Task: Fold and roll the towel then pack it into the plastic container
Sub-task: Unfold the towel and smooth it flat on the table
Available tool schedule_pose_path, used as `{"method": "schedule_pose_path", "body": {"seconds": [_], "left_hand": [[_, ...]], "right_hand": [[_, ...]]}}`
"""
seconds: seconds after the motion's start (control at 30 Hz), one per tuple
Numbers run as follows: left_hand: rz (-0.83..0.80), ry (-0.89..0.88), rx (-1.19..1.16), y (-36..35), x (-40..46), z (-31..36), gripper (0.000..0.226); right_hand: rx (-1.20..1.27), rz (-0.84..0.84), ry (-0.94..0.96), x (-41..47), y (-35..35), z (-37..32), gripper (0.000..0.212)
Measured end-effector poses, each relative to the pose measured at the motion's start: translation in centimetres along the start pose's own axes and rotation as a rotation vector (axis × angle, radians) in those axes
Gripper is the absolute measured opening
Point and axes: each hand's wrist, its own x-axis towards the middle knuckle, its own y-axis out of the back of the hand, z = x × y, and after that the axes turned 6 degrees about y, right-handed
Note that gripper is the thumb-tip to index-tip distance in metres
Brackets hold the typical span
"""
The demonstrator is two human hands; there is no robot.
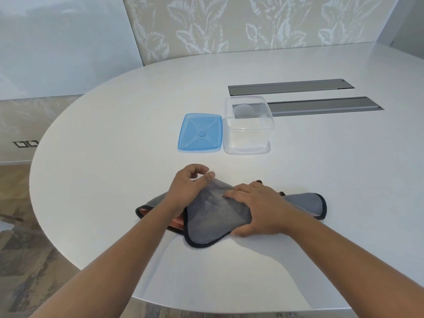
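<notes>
Left hand [187, 191] pinches a corner of the grey towel [215, 216] between its fingers while the right hand [259, 210] presses flat, fingers spread, the container [249, 127] waiting at one o'clock on the tabletop [114, 157] — best match the edges squarely before creasing.

Office or meeting-room interior. A large white oval table [114, 138] carries two flush grey cable-access hatches [291, 87] set in its top, typical of conference furniture. Behind the table stands a wall panel with a pale leaf pattern [252, 24]; to the table's left, floor power sockets [25, 143] sit in wood-look flooring [20, 260].
</notes>
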Motion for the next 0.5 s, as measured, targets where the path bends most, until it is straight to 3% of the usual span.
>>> {"method": "schedule_pose_path", "body": {"seconds": [0.2,0.33,0.4,0.5], "left_hand": [[-0.482,-0.017,0.524,1.4,-1.6,4.5,0.064],[-0.676,-0.005,0.71,1.9,-2.5,5.2,0.088],[-0.703,-0.024,0.886,1.9,-2.6,5.0,0.09],[-0.707,-0.031,0.994,1.9,-2.2,4.6,0.066]], "right_hand": [[0.199,0.103,-0.056,0.7,1.1,-0.2,0.04],[0.386,0.108,-0.155,0.8,1.4,0.5,0.027],[0.366,0.114,-0.163,1.0,1.3,0.7,0.021],[0.354,0.1,-0.192,1.1,1.2,0.7,0.019]]}}
